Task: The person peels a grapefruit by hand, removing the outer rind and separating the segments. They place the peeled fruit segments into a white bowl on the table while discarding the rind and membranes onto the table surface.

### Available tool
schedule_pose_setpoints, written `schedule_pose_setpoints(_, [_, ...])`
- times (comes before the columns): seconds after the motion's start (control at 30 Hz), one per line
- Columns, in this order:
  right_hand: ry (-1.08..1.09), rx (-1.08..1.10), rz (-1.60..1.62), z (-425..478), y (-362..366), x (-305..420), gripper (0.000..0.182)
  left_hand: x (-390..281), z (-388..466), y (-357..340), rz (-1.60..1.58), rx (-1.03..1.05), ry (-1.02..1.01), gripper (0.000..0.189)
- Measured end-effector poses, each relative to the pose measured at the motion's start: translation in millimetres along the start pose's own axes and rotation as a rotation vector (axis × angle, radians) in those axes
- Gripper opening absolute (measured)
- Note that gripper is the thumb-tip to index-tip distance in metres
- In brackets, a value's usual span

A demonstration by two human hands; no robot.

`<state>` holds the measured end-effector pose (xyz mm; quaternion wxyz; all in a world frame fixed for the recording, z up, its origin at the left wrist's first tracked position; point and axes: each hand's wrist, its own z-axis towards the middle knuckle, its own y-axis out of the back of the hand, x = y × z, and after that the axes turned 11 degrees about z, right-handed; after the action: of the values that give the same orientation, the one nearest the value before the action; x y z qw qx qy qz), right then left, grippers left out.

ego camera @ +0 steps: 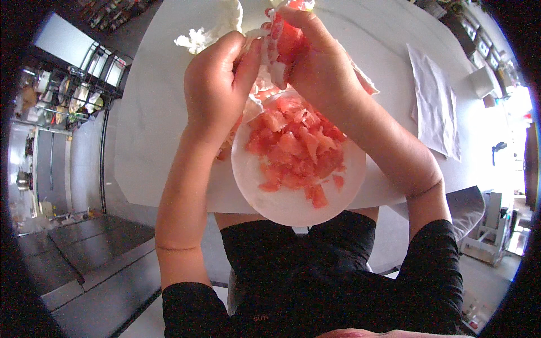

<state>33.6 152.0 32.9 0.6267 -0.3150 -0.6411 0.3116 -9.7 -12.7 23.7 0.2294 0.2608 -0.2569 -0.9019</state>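
Note:
Both hands are raised above the far side of a round whitish plate (296, 211) heaped with torn red citrus pulp (296, 143), likely pomelo. My right hand (323, 59) grips a red citrus segment (289, 42) with pale membrane on it. Thumb and fingers of my left hand (219, 76) pinch the whitish membrane (270, 55) at that segment's left side. Thick white peel (224, 21) lies beyond my left hand. More peel and membrane scraps are partly hidden under my hands and forearms.
The plate overhangs the near edge of a white table (148, 139), above my lap. A creased white paper sheet (435, 101) lies on the right, with a white cup-like container (482, 82) farther out. At left stands a loaded wire rack (63, 97).

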Motion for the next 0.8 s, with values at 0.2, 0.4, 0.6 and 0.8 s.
schedule_pose_setpoints(0.2, [-0.029,-0.003,0.119,-0.3,-5.1,3.7,0.033,8.7,-0.7,-3.3,-0.063,0.015,0.027,0.031])
schedule_pose_setpoints(0.4, [-0.16,0.357,0.262,-5.6,25.5,25.1,0.035,26.7,3.7,-9.8,-0.18,-0.065,0.039,0.04])
schedule_pose_setpoints(0.6, [0.002,0.087,0.057,-10.5,14.6,54.1,0.042,54.1,11.3,16.7,-0.391,-0.08,0.227,0.045])
schedule_pose_setpoints(0.8, [0.066,0.235,-0.338,3.0,46.8,59.6,0.036,70.7,4.2,15.5,-0.337,0.266,0.084,0.044])
